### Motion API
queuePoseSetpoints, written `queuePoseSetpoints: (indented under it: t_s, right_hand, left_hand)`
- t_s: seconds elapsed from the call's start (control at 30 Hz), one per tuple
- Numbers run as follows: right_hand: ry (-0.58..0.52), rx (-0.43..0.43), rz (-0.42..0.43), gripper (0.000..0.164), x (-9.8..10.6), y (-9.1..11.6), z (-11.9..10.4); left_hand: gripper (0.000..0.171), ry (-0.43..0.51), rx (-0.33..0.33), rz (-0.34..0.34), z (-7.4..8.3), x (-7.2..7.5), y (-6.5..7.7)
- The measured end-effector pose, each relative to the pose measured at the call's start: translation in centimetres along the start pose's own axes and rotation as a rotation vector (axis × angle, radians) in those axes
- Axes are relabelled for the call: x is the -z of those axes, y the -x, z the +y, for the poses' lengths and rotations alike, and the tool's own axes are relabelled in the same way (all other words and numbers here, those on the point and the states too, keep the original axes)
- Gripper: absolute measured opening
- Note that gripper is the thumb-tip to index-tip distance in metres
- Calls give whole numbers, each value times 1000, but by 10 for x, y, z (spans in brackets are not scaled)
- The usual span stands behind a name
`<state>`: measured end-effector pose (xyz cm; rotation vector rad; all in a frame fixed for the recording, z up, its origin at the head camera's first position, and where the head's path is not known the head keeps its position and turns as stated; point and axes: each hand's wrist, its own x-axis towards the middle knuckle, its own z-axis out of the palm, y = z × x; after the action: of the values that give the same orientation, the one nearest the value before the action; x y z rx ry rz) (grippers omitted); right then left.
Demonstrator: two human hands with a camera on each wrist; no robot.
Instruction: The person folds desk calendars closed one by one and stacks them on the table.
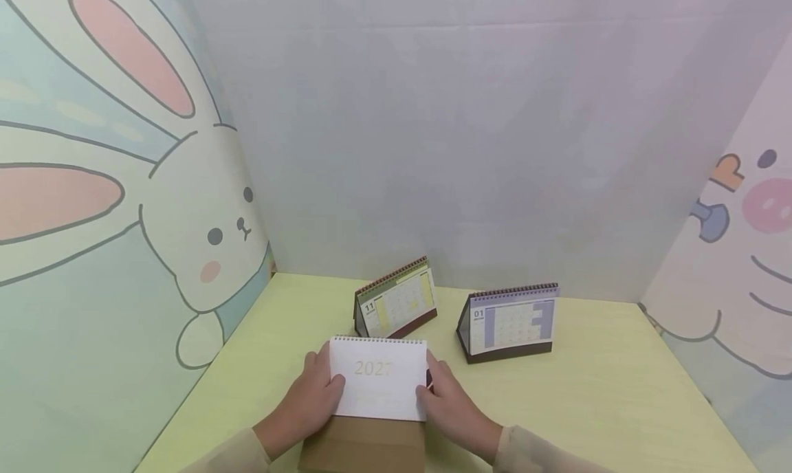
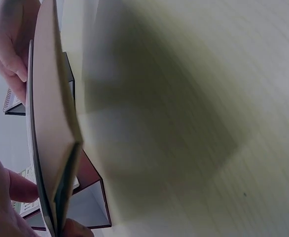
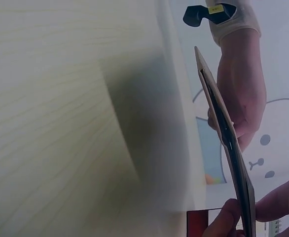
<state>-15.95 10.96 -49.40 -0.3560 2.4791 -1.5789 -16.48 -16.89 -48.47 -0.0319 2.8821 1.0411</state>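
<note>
A desk calendar [image 1: 379, 394] with a white cover reading 2027 and a spiral binding along its top is held between both hands, close to the front of the table. Its brown cardboard stand [image 1: 365, 445] hangs out below the white pages. On the left side edge, my left hand [image 1: 312, 394] grips it, thumb on the cover and fingers behind. My right hand [image 1: 452, 401] grips the opposite side edge the same way. Both wrist views show the cardboard [image 2: 53, 113] nearly edge-on, raised over the table with a shadow beneath.
Behind the held calendar stands a yellow-green desk calendar [image 1: 402, 304] marked 11, angled. A purple desk calendar [image 1: 513, 323] marked 01 stands to its right. The pale yellow table [image 1: 606, 390] meets a grey back wall [image 1: 458, 150], with cartoon-printed panels [image 1: 204, 253] at the sides.
</note>
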Motion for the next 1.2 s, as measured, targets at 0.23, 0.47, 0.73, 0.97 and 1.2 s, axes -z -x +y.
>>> queuePoseSetpoints:
  t_s: [0.23, 0.47, 0.73, 0.97, 1.2]
  right_hand:
    - [-3, -13, -21, 83, -5, -4, 7]
    - [4, 0, -29, 84, -6, -5, 7]
    - [4, 18, -56, 91, -9, -3, 7]
    - [9, 38, -65, 89, -14, -4, 12]
    - [32, 26, -74, 91, -18, -5, 16]
  left_hand:
    - [82, -10, 21, -2, -1, 0, 0]
    - [82, -25, 30, -6, -3, -1, 1]
    - [82, -55, 33, -11, -9, -4, 0]
    - [84, -87, 45, -17, -15, -8, -3]
    - [85, -125, 56, -31, -20, -11, -4]
